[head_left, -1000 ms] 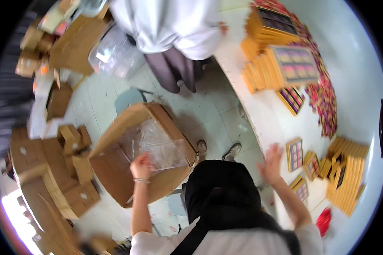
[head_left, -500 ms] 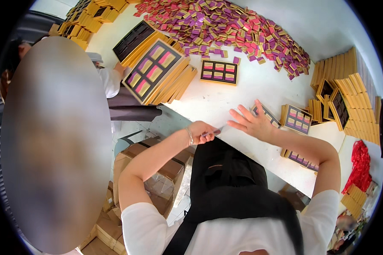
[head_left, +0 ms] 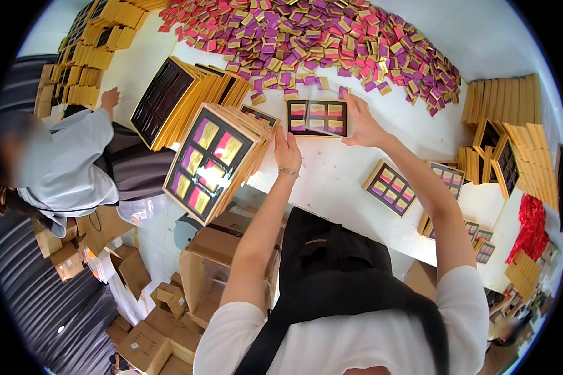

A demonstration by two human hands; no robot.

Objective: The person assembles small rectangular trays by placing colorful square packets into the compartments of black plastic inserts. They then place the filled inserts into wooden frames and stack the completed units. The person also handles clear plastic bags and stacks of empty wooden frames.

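Note:
A shallow box (head_left: 318,132) with a dark tray lies flat on the white table, holding several small pink, purple and gold wrapped pieces in two rows. A clear plastic sheet (head_left: 311,107) shows as a pale glare over it. My right hand (head_left: 364,126) spans the right end, fingers at the far corner and thumb at the near one, closed on the sheet's edge. At the left end, my left hand (head_left: 287,152) has its fingers stretched out beside the box. Whether it touches the sheet is hard to make out.
A tall stack of filled boxes (head_left: 209,165) stands close left of my left hand. Loose wrapped pieces (head_left: 294,37) heap along the back. More filled boxes (head_left: 391,187) lie near my right forearm; empty box stacks (head_left: 500,106) stand far right. A co-worker (head_left: 69,156) sits left.
Both hands have moved away from my body to the box. My left hand held a thin clear sheet near the table edge; my right was spread open. The view has shifted, showing more of the co-worker.

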